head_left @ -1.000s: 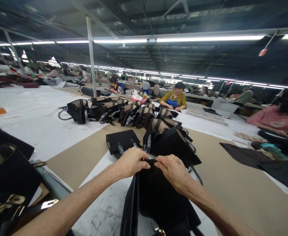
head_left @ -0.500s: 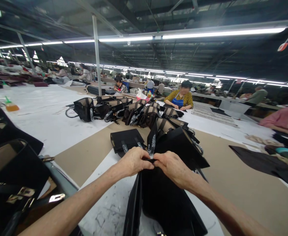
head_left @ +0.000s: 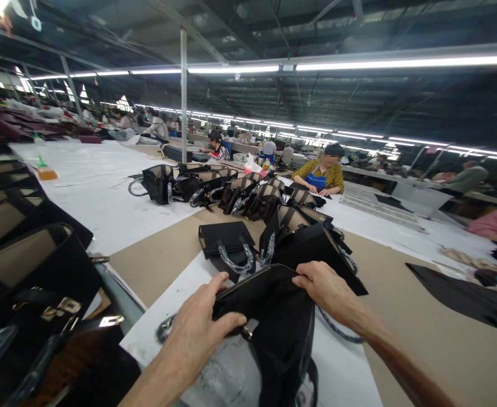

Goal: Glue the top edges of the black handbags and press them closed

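Note:
A black handbag (head_left: 274, 316) stands before me on the white sheet, its mouth spread and its dark lining showing. My right hand (head_left: 327, 288) pinches the bag's upper rim at the far right corner, fingers closed on the edge. At the left rim, my left hand (head_left: 201, 325) grips the side, thumb laid over the inside and the other fingers mostly hidden behind the edge. A small metal fitting (head_left: 248, 330) shows close to that thumb. Just beyond the bag lies another black handbag (head_left: 227, 237) with plastic-wrapped handles (head_left: 238, 263).
Several finished-looking black bags (head_left: 248, 198) crowd the table's middle. More bags (head_left: 24, 265) line the left side. A bottle of amber liquid (head_left: 45, 169) stands at far left. Across the table a co-worker (head_left: 322, 172) bends over dark pieces. Black material (head_left: 464, 299) lies at right.
My hands, close together on a black edge before, have moved apart. The handbag's mouth is now spread open between them. The whole view has shifted slightly left.

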`<state>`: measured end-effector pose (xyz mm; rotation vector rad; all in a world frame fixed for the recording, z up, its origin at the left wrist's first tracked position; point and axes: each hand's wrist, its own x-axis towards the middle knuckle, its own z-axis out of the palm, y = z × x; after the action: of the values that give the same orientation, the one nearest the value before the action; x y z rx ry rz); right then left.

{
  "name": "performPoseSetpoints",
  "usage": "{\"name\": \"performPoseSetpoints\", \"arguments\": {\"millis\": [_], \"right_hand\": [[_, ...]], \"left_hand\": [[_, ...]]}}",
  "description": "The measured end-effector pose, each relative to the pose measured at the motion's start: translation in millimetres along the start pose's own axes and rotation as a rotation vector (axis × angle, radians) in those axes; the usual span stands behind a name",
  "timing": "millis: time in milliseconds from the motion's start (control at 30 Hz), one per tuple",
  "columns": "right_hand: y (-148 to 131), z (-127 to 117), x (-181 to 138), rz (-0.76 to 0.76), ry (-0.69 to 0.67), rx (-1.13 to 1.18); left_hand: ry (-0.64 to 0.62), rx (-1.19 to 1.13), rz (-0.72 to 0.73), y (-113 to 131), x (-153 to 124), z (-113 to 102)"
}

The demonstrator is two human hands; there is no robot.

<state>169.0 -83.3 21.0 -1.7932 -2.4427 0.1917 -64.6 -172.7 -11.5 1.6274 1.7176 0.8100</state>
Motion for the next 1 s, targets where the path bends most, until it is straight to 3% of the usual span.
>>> {"name": "performPoseSetpoints", "arguments": {"millis": [200, 333, 600, 1000], "right_hand": [[4, 1, -11, -0.002, 0.0, 0.003], [12, 3, -8, -0.013, -0.022, 0.016], [16, 7, -3, 0.008, -0.07, 0.033], [15, 1, -6, -0.012, -0.066, 0.06]], "left_hand": [[-0.235, -0.224, 0.175, -14, 28, -6], [-0.293, -0.363, 0.205, -22, 32, -12], [-0.264, -0.39, 0.317, -27, 34, -12], [-0.16, -0.181, 0.466, -26, 32, -10]]}}
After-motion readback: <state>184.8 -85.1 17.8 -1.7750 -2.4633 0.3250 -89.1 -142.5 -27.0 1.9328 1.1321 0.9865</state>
